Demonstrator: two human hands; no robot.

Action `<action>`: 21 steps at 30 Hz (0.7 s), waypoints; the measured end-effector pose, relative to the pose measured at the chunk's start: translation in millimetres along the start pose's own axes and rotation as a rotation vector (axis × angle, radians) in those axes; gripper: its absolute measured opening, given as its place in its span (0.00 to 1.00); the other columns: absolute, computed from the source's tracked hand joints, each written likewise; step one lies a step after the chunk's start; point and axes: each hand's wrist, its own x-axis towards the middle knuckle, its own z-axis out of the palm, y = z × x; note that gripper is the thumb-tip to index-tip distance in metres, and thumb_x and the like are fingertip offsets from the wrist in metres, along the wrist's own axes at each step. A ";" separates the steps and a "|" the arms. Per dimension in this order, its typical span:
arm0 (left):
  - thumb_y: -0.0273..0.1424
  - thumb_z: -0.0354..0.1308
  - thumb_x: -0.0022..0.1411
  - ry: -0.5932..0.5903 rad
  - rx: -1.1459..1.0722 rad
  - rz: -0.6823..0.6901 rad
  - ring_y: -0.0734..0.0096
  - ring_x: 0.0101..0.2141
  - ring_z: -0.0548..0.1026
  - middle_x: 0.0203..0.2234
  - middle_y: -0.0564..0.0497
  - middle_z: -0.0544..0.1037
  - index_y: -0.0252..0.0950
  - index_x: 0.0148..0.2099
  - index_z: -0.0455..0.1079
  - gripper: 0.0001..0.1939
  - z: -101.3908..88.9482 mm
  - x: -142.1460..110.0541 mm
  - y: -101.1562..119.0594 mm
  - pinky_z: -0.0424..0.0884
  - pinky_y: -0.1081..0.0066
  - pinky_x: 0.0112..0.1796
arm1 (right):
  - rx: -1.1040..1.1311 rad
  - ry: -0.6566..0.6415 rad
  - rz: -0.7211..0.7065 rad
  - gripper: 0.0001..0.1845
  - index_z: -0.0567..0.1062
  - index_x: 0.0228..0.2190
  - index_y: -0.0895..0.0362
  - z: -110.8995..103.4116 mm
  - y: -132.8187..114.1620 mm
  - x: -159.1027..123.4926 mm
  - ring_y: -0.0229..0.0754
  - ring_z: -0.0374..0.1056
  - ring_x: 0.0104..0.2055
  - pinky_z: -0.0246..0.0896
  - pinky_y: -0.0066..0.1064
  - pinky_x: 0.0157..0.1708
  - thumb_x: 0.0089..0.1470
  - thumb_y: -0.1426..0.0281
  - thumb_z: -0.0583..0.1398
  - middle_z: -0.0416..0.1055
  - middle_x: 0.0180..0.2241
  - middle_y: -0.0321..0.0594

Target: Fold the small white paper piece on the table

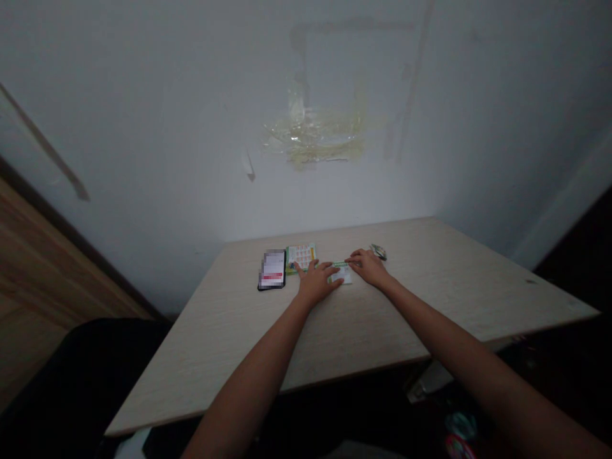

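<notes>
A small white and green printed card [341, 274] lies on the table between my two hands. My left hand [315, 280] rests palm down at its left side, the fingers spread, some over the card. At the card's upper right edge, my right hand [367, 264] has its fingers drawn together on it. A green and white sheet with rows of small printed pictures [302, 255] lies beyond my left hand, which covers its lower edge. Just past my right hand sits a small dark and pale item [378, 251], too small to name.
A phone [272, 269] with a lit, blurred screen lies left of the printed sheet. The pale wooden table [215, 344] meets a wall [191, 127] with yellowed tape [325, 140]. A dark shape [95, 370] stands at the left, and colourful items [460, 433] lie below the table.
</notes>
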 end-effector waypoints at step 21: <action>0.54 0.51 0.65 0.019 0.011 0.004 0.42 0.64 0.56 0.62 0.57 0.69 0.61 0.58 0.69 0.22 2.2 0.1 -0.3 0.29 0.22 0.56 | 0.052 0.033 0.003 0.14 0.83 0.42 0.49 1.8 2.9 -0.7 0.51 0.69 0.52 0.61 0.42 0.55 0.56 0.59 0.63 0.76 0.48 0.42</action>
